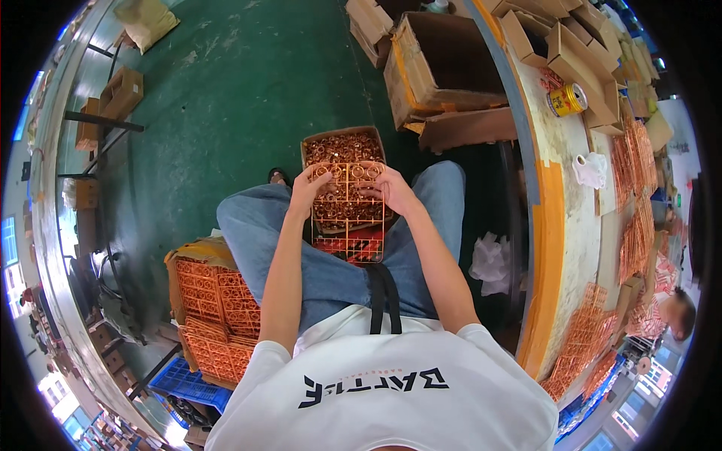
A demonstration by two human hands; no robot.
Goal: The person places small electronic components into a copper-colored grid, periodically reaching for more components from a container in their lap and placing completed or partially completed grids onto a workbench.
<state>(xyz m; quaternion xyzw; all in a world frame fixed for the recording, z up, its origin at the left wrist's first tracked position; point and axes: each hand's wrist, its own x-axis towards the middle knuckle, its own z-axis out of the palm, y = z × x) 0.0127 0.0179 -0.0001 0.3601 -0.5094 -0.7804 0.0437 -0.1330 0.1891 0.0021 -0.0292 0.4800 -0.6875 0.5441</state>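
Between my knees I hold up a copper-coloured grid frame [347,224], a thin lattice with round ring parts along its far end. My left hand [310,184] grips its far left corner with the fingers curled round it. At the far right corner my right hand [389,186] has its fingers closed on the same frame. Beneath the frame and beyond it stands an open cardboard box [304,146] filled with loose copper-coloured rings [342,144]. The frame partly covers the box. Something red lies under the frame's near end.
To my left, a carton [174,289] holds stacked copper-coloured frames [218,301] above a blue crate [188,382]. A worktable [553,248] on the right bears more frames [579,338], a yellow can [566,99] and boxes. A big open carton [451,68] stands ahead. Another person [662,308] sits beyond the table.
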